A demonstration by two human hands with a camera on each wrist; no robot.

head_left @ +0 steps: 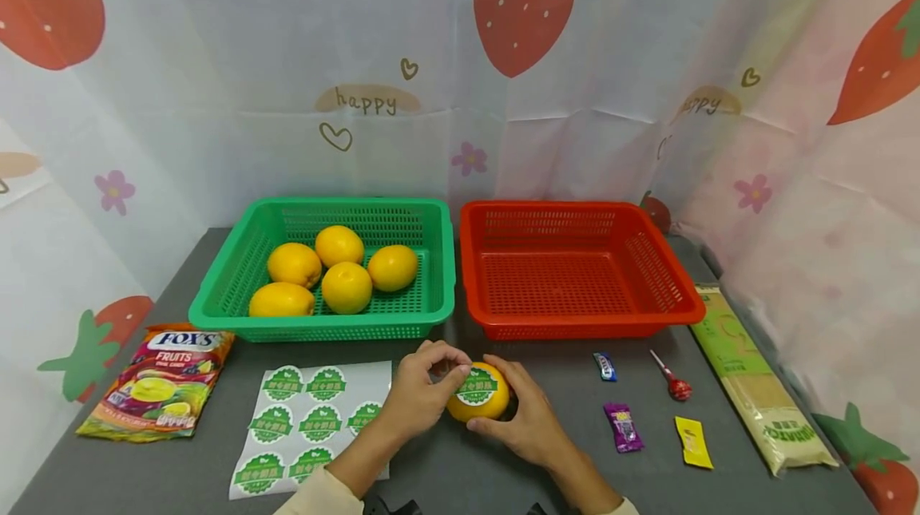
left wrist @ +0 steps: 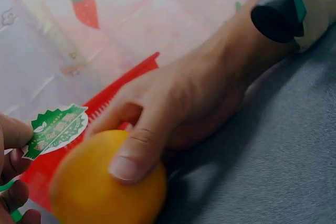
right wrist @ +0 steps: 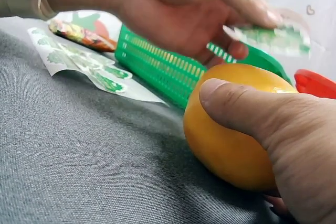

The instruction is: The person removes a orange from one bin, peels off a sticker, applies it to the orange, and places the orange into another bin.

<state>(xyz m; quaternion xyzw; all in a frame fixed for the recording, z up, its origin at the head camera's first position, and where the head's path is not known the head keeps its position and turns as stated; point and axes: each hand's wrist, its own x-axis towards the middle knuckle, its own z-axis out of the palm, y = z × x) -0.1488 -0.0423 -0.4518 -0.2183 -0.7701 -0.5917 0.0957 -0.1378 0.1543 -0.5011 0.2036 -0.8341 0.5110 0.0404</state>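
Between its thumb and forefinger my left hand (head_left: 424, 389) pinches a round green-and-white sticker (left wrist: 56, 131) by its edge. In the left wrist view the sticker is held up, apart from the orange; in the head view it overlaps the fruit. My right hand (head_left: 528, 417) grips the orange (right wrist: 231, 145) from the right side, thumb curled over the near face, other fingers behind it. The orange (left wrist: 105, 182) is close over the grey table, in front of the two baskets. To the left lies the sticker sheet (head_left: 338, 375), with several green labels on it.
Behind stand a green basket (head_left: 216, 299) with several oranges (head_left: 347, 288) and a red basket (head_left: 477, 323). A candy bag (head_left: 154, 383) lies at left. Right are small wrapped candies (head_left: 623, 427), a lollipop (head_left: 678, 387) and a long green noodle packet (head_left: 762, 387).
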